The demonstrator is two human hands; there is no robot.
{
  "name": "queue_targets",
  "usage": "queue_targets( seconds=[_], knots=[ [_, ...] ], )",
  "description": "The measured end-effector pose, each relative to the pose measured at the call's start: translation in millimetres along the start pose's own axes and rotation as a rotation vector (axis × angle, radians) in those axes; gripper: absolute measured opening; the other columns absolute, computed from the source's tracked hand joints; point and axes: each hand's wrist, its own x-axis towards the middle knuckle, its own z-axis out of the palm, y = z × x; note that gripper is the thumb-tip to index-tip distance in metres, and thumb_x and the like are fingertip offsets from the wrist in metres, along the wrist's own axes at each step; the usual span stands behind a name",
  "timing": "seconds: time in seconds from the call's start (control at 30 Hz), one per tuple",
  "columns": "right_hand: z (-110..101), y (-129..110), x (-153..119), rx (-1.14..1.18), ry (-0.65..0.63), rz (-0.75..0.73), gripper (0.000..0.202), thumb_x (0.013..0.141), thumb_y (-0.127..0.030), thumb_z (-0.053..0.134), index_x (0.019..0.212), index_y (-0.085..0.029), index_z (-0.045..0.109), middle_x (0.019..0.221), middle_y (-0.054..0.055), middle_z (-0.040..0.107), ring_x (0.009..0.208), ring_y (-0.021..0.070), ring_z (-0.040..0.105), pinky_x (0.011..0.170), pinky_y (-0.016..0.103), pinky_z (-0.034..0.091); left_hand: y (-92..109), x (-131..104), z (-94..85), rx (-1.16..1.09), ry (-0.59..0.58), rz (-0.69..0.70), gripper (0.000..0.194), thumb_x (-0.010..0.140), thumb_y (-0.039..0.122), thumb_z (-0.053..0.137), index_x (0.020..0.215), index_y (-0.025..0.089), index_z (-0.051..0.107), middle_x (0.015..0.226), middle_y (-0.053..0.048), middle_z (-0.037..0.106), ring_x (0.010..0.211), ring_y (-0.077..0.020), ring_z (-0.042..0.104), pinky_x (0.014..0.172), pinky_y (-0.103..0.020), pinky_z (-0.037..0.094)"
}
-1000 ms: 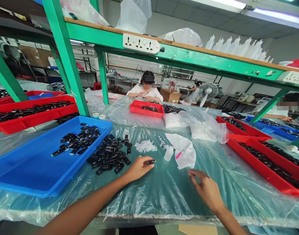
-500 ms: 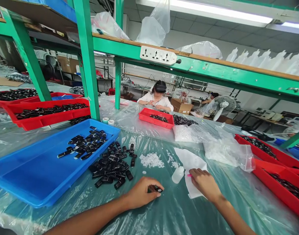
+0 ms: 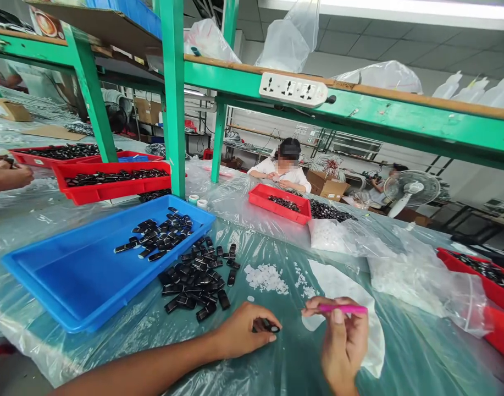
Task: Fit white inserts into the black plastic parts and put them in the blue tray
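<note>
My left hand [image 3: 239,333] rests on the plastic-covered table, its fingers closed around a small black casing [image 3: 271,326] with a pale spot at its end. Held up between the fingers of my right hand [image 3: 343,341] is a pink pen-shaped tool [image 3: 346,309]. Its thin tip points left. Beneath that hand lie a white cloth or paper sheet [image 3: 373,330] and a translucent white bottle [image 3: 311,323], partly hidden. Small white pieces [image 3: 267,279] lie in a loose heap beyond my hands. A pile of black casings [image 3: 196,275] sits left of them.
A blue tray [image 3: 76,286] holding more casings stands at the left. Red trays [image 3: 111,190] line the far left, centre and right. Plastic bags [image 3: 416,275] lie at the right. Green shelving with a power strip [image 3: 293,89] spans overhead. A co-worker [image 3: 284,168] sits opposite; another person's hand [image 3: 8,176] shows far left.
My right hand has lifted from the white sheet and turned, bringing the pink tool up and towards the left hand. My left hand still holds the black casing. The view has swung left.
</note>
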Motion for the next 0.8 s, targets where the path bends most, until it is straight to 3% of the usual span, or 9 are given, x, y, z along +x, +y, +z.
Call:
queue_targets(
  seconds=[0.23,0.43,0.8],
  knots=[
    [-7,1,-28,-0.076,-0.15,0.135,0.01,0.093,-0.03,0.04,0.1,-0.024,0.043,0.077,0.002,0.064,0.065,0.0172,0.063,0.06,0.034,0.05,3,1,0.4,-0.006,-0.004,-0.005,0.024,0.078,0.025,0.059,0.099,0.02,0.069,0.095,-0.005,0.069,0.078,-0.017,0.064,0.067,-0.022,0.05],
    [0,0,-37,-0.081,-0.164,0.148,0.011,0.092,-0.033,0.041,0.099,-0.025,0.044,0.078,0.002,0.063,0.067,0.0177,0.063,0.061,0.034,0.05,4,2,-0.9,0.026,0.015,0.068,0.023,0.078,0.019,0.058,0.098,0.02,0.069,0.093,-0.004,0.069,0.081,-0.0164,0.063,0.069,-0.021,0.049],
    [-5,7,-44,-0.16,-0.22,0.114,0.012,0.092,-0.03,0.042,0.101,-0.023,0.045,0.08,0.004,0.062,0.071,0.0186,0.063,0.063,0.034,0.049,7,0,-1.8,0.116,0.036,0.13,0.026,0.076,0.012,0.055,0.097,0.02,0.068,0.091,-0.002,0.069,0.079,-0.015,0.062,0.068,-0.02,0.046]
  ],
)
